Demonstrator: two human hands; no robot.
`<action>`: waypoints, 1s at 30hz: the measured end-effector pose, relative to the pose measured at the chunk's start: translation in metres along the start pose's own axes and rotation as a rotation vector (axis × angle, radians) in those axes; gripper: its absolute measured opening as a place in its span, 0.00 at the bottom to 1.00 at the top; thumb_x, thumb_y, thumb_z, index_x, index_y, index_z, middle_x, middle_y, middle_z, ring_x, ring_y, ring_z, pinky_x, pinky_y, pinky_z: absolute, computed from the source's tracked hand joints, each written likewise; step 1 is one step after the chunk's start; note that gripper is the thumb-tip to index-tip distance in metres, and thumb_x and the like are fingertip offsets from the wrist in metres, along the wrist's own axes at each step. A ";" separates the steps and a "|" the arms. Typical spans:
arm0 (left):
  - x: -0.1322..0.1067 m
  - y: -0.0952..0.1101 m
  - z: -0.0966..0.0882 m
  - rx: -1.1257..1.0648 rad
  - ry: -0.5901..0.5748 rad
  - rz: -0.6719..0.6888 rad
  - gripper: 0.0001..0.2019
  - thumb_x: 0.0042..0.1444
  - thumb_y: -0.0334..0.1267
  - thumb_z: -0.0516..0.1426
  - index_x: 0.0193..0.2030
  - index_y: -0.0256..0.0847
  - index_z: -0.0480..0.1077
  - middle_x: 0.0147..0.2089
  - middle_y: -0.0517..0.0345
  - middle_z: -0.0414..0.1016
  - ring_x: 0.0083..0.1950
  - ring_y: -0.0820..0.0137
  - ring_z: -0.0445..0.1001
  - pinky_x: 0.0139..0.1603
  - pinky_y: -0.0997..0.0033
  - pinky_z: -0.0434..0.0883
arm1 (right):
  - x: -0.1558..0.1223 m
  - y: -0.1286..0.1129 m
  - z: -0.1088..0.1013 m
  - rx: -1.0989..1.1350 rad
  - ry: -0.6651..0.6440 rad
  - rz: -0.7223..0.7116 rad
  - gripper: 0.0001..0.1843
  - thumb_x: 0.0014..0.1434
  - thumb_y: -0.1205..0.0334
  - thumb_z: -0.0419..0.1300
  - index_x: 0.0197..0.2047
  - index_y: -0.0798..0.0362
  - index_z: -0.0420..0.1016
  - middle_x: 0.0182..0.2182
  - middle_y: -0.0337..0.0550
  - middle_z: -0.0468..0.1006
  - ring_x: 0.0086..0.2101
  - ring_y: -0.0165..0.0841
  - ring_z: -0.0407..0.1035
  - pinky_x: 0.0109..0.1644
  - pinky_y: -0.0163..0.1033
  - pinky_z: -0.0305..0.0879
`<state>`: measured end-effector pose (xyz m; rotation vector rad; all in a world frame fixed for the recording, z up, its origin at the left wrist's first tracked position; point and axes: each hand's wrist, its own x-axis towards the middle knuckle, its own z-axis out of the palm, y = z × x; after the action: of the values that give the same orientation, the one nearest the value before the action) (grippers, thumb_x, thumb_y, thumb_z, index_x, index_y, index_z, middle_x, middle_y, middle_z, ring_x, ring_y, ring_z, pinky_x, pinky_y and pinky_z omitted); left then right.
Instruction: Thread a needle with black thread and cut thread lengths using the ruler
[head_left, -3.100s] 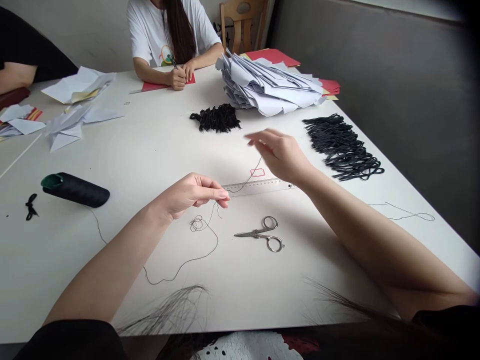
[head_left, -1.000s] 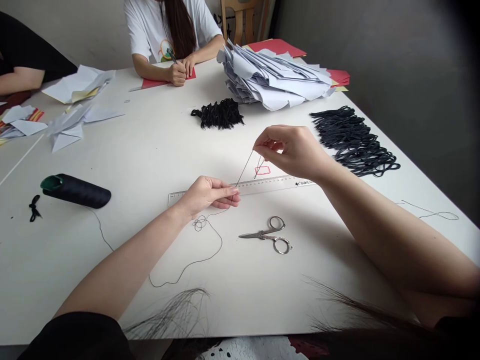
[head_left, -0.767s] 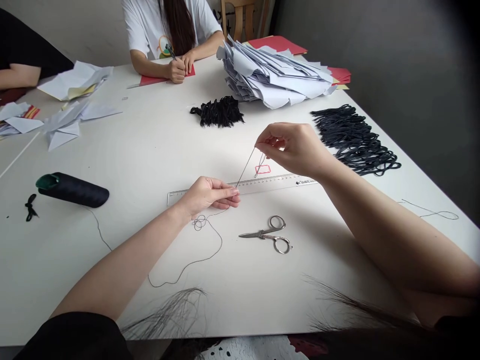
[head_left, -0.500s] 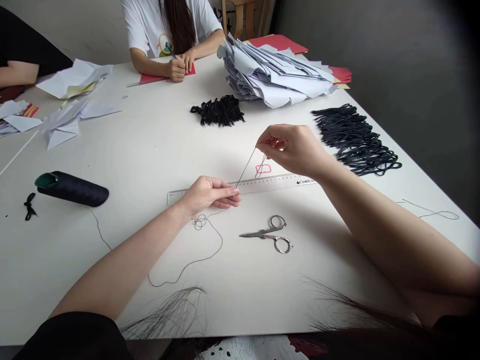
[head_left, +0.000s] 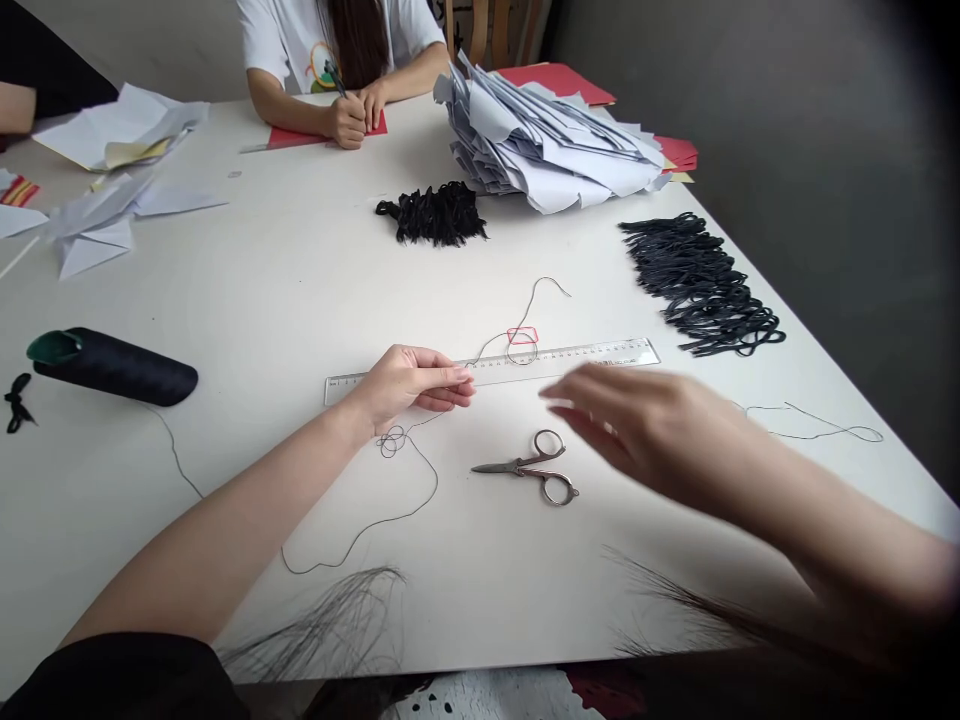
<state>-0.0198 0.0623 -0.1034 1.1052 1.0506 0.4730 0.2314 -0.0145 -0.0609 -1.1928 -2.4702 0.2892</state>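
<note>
My left hand (head_left: 420,380) pinches a thin dark thread (head_left: 436,480) between thumb and fingers, over the left part of a clear ruler (head_left: 570,357). From the pinch, one end of the thread curls across the ruler and past a small red-outlined mark (head_left: 523,335) on the table. The other side runs in loose loops toward a black thread spool (head_left: 131,367) lying on its side. Near a pair of metal scissors (head_left: 529,467), my right hand (head_left: 622,415) hovers, somewhat blurred, with its fingers apart and nothing visible in them. The scissors lie with blades pointing left.
Bundles of looped black cord (head_left: 697,285) lie at the right, and a black tied bunch (head_left: 435,214) lies farther back. A tall paper stack (head_left: 555,140) stands behind. Across the table a person (head_left: 349,115) writes on red paper. Folded papers (head_left: 112,215) spread at left.
My right hand has let go of the thread and come down toward the scissors. The freed thread end now lies curled over the ruler. My left hand keeps its pinch; the view has shifted slightly.
</note>
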 end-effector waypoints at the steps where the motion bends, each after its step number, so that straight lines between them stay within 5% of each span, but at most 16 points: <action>1: 0.000 0.000 0.000 0.001 0.000 0.000 0.14 0.47 0.47 0.69 0.33 0.38 0.80 0.38 0.49 0.83 0.39 0.66 0.81 0.44 0.67 0.76 | -0.013 -0.008 0.005 -0.061 -0.037 -0.032 0.13 0.68 0.64 0.52 0.47 0.55 0.77 0.40 0.51 0.80 0.32 0.35 0.74 0.33 0.40 0.71; 6: 0.000 0.001 -0.001 0.000 -0.010 0.000 0.15 0.46 0.47 0.70 0.33 0.38 0.80 0.39 0.49 0.83 0.39 0.66 0.81 0.44 0.68 0.76 | -0.064 -0.023 0.036 -0.244 -0.125 -0.112 0.21 0.67 0.72 0.50 0.62 0.61 0.67 0.56 0.57 0.74 0.37 0.38 0.76 0.37 0.45 0.77; 11: 0.001 -0.001 -0.004 -0.008 -0.029 0.008 0.14 0.46 0.47 0.70 0.33 0.38 0.81 0.39 0.49 0.83 0.40 0.65 0.81 0.45 0.67 0.76 | -0.079 -0.021 0.049 -0.250 -0.067 -0.065 0.28 0.62 0.79 0.48 0.65 0.60 0.62 0.52 0.61 0.75 0.39 0.41 0.75 0.38 0.46 0.76; 16: 0.001 -0.001 -0.005 -0.007 -0.064 0.005 0.14 0.46 0.47 0.70 0.34 0.38 0.81 0.40 0.48 0.83 0.40 0.65 0.82 0.45 0.68 0.77 | -0.038 -0.005 0.028 0.194 -0.240 0.117 0.08 0.66 0.65 0.53 0.43 0.53 0.73 0.35 0.45 0.75 0.27 0.28 0.69 0.30 0.35 0.68; 18: 0.001 0.000 -0.006 0.006 -0.079 0.005 0.14 0.46 0.47 0.70 0.34 0.39 0.81 0.40 0.49 0.83 0.40 0.65 0.82 0.45 0.68 0.77 | -0.014 0.005 0.017 0.332 -0.384 0.156 0.14 0.65 0.52 0.56 0.33 0.53 0.69 0.27 0.40 0.70 0.24 0.27 0.63 0.27 0.34 0.62; 22: 0.000 0.000 -0.008 0.023 -0.114 0.001 0.14 0.47 0.48 0.69 0.35 0.40 0.82 0.41 0.49 0.83 0.41 0.64 0.82 0.46 0.67 0.77 | 0.022 0.020 0.012 0.461 -0.654 0.234 0.26 0.62 0.37 0.54 0.29 0.52 0.62 0.23 0.36 0.63 0.24 0.27 0.56 0.27 0.35 0.55; 30: 0.002 0.000 -0.011 0.013 -0.154 -0.022 0.12 0.48 0.46 0.69 0.34 0.39 0.82 0.39 0.49 0.83 0.41 0.64 0.82 0.47 0.67 0.77 | 0.035 0.023 0.023 0.544 -0.783 0.269 0.31 0.59 0.33 0.55 0.24 0.51 0.52 0.20 0.32 0.51 0.22 0.25 0.46 0.24 0.33 0.46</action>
<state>-0.0284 0.0686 -0.1053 1.1228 0.9310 0.3584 0.2179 0.0269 -0.0806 -1.3071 -2.5035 1.6524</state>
